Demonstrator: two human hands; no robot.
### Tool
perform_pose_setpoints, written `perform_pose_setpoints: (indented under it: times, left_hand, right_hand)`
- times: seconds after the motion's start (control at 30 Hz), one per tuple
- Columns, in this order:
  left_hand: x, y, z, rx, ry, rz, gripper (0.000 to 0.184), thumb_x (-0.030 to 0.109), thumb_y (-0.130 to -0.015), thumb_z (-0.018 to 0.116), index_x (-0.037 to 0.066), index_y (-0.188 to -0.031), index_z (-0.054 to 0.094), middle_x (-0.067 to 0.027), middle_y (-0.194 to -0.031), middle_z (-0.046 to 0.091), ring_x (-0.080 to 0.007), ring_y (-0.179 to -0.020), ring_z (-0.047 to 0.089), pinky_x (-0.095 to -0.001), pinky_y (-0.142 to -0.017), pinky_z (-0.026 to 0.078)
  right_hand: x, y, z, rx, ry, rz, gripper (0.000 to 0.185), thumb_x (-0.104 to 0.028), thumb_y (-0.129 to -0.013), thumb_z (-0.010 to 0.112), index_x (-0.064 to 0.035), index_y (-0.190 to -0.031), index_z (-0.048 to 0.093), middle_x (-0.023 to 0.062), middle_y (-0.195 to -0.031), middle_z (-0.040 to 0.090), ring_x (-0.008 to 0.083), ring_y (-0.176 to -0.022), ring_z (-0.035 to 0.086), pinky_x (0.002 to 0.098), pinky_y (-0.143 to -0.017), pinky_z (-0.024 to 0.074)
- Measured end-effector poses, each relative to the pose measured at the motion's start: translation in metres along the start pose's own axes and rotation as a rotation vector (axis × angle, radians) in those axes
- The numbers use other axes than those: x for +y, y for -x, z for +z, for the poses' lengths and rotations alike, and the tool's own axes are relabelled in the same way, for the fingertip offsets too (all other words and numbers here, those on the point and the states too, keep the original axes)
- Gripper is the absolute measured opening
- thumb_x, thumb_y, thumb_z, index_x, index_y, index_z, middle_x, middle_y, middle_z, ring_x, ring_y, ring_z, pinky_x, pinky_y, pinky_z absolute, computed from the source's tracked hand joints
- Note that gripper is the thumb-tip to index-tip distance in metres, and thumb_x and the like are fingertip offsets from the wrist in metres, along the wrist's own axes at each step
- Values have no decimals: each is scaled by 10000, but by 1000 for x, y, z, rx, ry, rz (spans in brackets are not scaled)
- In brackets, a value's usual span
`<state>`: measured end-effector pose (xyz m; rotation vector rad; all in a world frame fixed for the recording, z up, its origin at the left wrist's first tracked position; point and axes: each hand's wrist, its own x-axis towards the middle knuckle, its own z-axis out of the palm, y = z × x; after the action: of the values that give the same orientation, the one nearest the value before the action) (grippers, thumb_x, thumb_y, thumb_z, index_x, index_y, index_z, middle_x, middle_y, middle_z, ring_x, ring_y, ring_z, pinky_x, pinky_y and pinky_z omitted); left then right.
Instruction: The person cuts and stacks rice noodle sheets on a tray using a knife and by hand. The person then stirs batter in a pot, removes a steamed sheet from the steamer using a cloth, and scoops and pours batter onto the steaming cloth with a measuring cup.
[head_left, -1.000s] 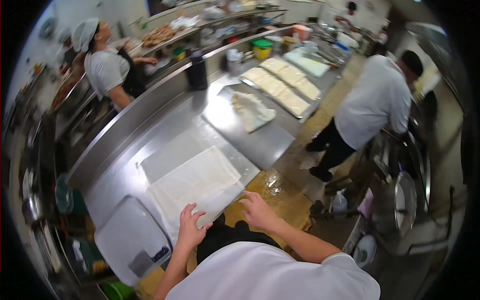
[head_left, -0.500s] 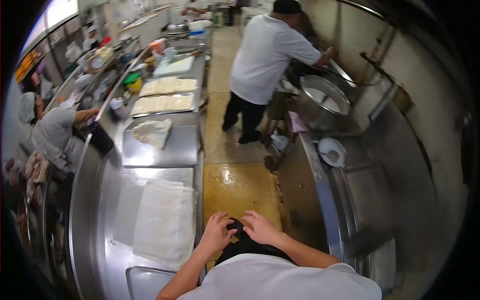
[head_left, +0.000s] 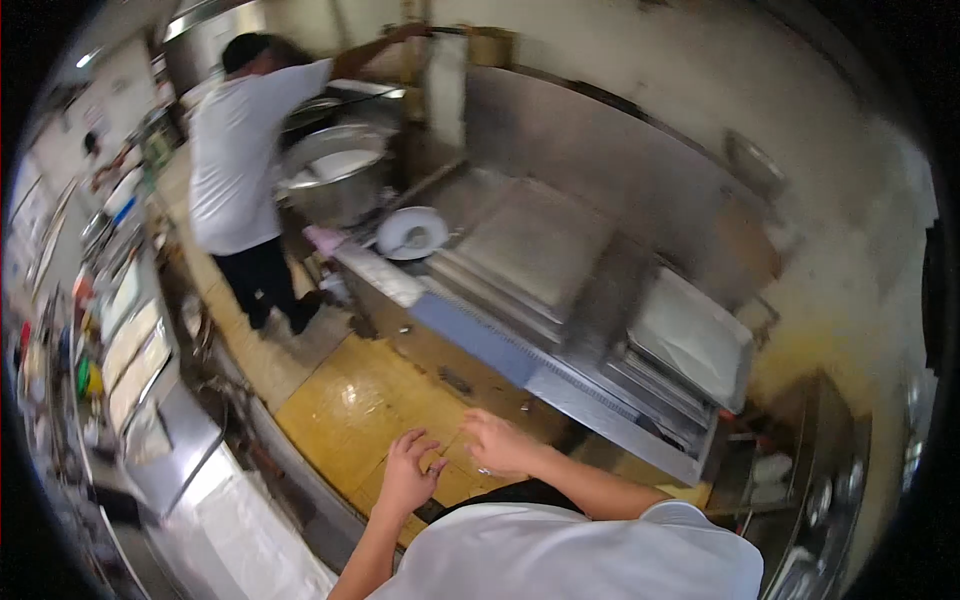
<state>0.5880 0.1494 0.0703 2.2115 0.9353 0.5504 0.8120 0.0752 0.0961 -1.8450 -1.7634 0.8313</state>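
Observation:
My left hand (head_left: 408,474) is raised in front of my waist, its fingers bent and apart, with nothing in it. Close by on its right, my right hand (head_left: 500,443) hangs in the air with loosely curled fingers and is also bare. A gap separates the two hands, and neither touches any surface. Below them lies the yellow tiled floor (head_left: 350,400). Nearest to my right hand is the front edge of the steel cooking counter (head_left: 590,385). A white cloth (head_left: 250,530) is spread on the worktable at lower left.
A co-worker (head_left: 240,150) in a white shirt reaches over the stove at upper left. A large metal pot (head_left: 340,175) and a white bowl (head_left: 412,234) stand along the counter. Stacked trays (head_left: 690,330) rest at its right end. Shelves (head_left: 790,460) hold dishes at far right.
My view has swung right, so the cooking counter fills the middle and the worktable has slid to the left edge. The co-worker's arm now stretches out higher. My hands stay empty.

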Motion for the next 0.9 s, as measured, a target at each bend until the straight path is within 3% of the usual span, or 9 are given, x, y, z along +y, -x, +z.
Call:
perform_pose_setpoints:
  times: [0.07,0.2,0.33,0.4,0.6,0.7,0.8,0.83,0.9]
  left_hand:
    - [27,-29,29,-59,5,49,316,188,-841,818,56,-1116,733,-201,-1348,614,-419,-1252,553,-497,-1055,471]
    - [84,-90,107,-178,40,189,316,187,-849,815,65,-1126,725,-202,-1333,620,-424,-1254,550,-505,-1057,470]
    - [152,-153,192,-298,46,303,297,147,-834,818,74,-1104,717,-205,-1312,630,-429,-1242,558,-503,-1059,469]
    - [181,-185,233,-370,41,373,301,133,-829,813,70,-1105,712,-212,-1307,630,-427,-1248,556,-498,-1066,466]
    - [270,-306,373,-467,-60,665,305,78,-848,712,39,-1150,691,-214,-1337,611,-400,-1306,525,-493,-1111,434]
    - [285,-351,459,-303,-253,860,252,67,-875,623,40,-1116,691,-204,-1331,611,-379,-1319,523,-479,-1121,431]
    - [288,-377,519,-418,-387,764,232,65,-870,571,47,-1062,701,-175,-1258,658,-366,-1266,572,-476,-1091,460]
    - [293,-382,524,-488,-446,728,221,72,-860,584,52,-1043,705,-169,-1221,674,-361,-1238,591,-475,-1070,475]
    - [300,-390,526,-617,-568,648,199,86,-840,609,60,-1006,715,-155,-1147,706,-349,-1182,629,-474,-1027,505]
  right_hand:
    - [61,24,-37,171,13,62,419,-188,-918,663,12,-1285,639,264,-1399,542,423,-1303,542,474,-1120,442]
    - [199,110,-142,506,144,471,444,-194,-874,706,34,-1251,652,323,-1416,531,470,-1326,514,494,-1145,422]
    - [347,221,-224,648,273,825,534,-155,-860,697,42,-1345,587,322,-1489,466,466,-1394,452,496,-1182,380]
    - [385,266,-252,739,277,995,687,-148,-857,685,59,-1470,452,346,-1545,374,514,-1414,393,497,-1188,372]
    - [463,342,-279,452,425,1125,742,-100,-840,649,44,-1514,374,349,-1586,291,540,-1414,376,514,-1188,366]
    - [495,350,-261,577,516,1051,579,-84,-871,590,17,-1431,481,309,-1493,443,491,-1360,464,501,-1138,426]
    - [518,352,-266,519,370,1091,463,-48,-819,635,-13,-1278,585,247,-1398,562,413,-1309,536,478,-1037,505]
    - [516,352,-263,624,444,1041,215,-38,-854,576,-11,-1052,656,202,-1172,687,381,-1142,650,482,-924,556]
    - [512,355,-268,572,405,1055,205,-41,-867,553,-20,-1023,684,205,-1104,707,387,-1077,677,488,-908,562]
